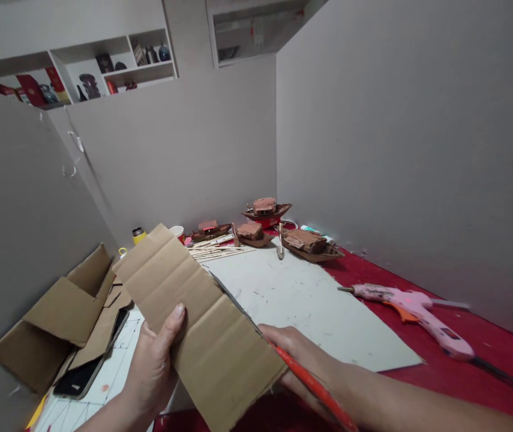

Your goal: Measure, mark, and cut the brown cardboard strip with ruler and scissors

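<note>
My left hand (155, 360) grips a long strip of brown corrugated cardboard (197, 318) with the thumb on top, holding it up at a slant over the table. My right hand (299, 357) is closed round a red-handled tool (314, 387) whose dark blade runs along the strip's right edge. The fingers of that hand are partly hidden behind the cardboard.
A grey cutting board (310, 300) lies on the red table (463, 366). A pink glue gun (418, 312) rests at the right. Model boats (308, 243) and thin wooden sticks (218, 249) sit at the back. An open cardboard box (62, 318) and a phone (80, 375) are at the left.
</note>
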A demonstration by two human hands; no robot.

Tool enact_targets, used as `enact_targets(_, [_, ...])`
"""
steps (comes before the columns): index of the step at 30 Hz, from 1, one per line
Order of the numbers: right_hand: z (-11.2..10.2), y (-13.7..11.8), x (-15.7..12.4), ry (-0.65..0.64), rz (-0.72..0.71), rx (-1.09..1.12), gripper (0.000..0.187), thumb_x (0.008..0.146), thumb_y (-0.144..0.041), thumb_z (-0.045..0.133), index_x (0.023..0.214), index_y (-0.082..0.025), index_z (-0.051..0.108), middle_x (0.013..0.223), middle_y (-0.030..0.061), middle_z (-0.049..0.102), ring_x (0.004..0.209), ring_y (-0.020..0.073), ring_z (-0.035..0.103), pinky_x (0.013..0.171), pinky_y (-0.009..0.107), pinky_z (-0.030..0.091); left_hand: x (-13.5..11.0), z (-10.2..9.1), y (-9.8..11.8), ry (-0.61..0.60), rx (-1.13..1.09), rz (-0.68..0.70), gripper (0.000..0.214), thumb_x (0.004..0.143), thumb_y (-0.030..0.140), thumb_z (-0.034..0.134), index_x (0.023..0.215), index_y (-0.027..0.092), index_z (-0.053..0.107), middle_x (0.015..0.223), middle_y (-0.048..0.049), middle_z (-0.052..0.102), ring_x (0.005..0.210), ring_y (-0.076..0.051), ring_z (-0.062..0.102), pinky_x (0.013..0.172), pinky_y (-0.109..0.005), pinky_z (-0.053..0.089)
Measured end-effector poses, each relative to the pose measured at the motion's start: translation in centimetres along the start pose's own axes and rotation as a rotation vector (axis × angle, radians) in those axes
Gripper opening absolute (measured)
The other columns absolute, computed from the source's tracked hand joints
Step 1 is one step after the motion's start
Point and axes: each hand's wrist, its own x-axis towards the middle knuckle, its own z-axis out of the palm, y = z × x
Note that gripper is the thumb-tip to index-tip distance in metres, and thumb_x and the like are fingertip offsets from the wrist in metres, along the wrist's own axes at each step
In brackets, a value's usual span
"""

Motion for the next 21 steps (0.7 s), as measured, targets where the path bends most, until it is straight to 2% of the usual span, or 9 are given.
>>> enact_targets(6, [0.52,0.75,-0.42,0.013,0.042,0.099,0.013,0.079,-0.031,0.056,0.083,-0.019,0.052,0.070,-0.0015,0.050,0.059,0.0126,0.041,0.053,0.023,0.038,-0.22,0.19,0.08,0.008,0.009,0.040,0.073,0.065,0.036,0.086,0.129,0.018,0.057,0.106,-0.0099,0.076,0.109,-0.034,0.067,0.092,-0.042,0.055])
enact_targets(11, [0.39,0.59,-0.23,0.025,-0.041,0.081,0.024,0.087,-0.042,0.053,0.083,-0.018,0.055,0.071,0.0002,0.053,0.062,0.0132,0.045,0.056,0.023,0.041,-0.35,0.32,0.22,0.027,0.041,0.103,0.078,0.063,0.038,0.087,0.133,0.022,0.055,0.108,-0.0080,0.076,0.106,-0.031,0.069,0.094,-0.040,0.054])
enact_targets(14, [0.30,0.40,-0.08,0.049,-0.083,0.094,0.031,0.091,-0.047,0.050,0.081,-0.018,0.054,0.069,-0.0005,0.052,0.059,0.0119,0.044,0.054,0.022,0.039,-0.38,0.19,0.20,0.014,0.055,0.082,0.076,0.064,0.038,0.086,0.132,0.021,0.057,0.106,-0.0083,0.076,0.105,-0.031,0.069,0.093,-0.039,0.054])
enact_targets(17, [0.31,0.36,-0.11,0.060,-0.077,0.080,0.030,0.091,-0.046,0.051,0.079,-0.019,0.051,0.065,-0.0026,0.050,0.055,0.0104,0.041,0.051,0.021,0.036,-0.41,0.13,0.20,0.007,0.050,0.065,0.076,0.064,0.038,0.086,0.132,0.021,0.057,0.107,-0.0083,0.076,0.102,-0.032,0.070,0.092,-0.039,0.055])
enact_targets(21, [0.15,-0.01,-0.12,0.028,-0.031,0.049,0.025,0.089,-0.043,0.054,0.082,-0.020,0.050,0.068,-0.0015,0.053,0.057,0.0118,0.044,0.053,0.022,0.039,-0.47,0.23,0.32,0.009,0.047,0.098,0.078,0.063,0.037,0.087,0.133,0.022,0.056,0.108,-0.0078,0.075,0.105,-0.032,0.069,0.093,-0.040,0.054])
